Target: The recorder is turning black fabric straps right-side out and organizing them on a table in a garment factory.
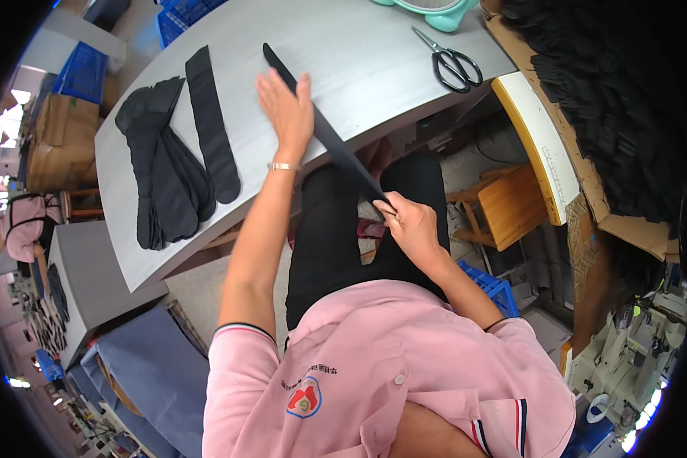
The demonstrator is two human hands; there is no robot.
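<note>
The black strip slants across the surface, its far end lying on top and its near end past the front edge, over the lap. The right hand pinches that near end closed; the left hand is spread, fingers extended, over the strip, though whether its palm presses down is hard to tell. Steady tension from the pinch and a flat, light palm should keep the fabric straight and untwisted, clear of the scissors by the right corner.
</note>
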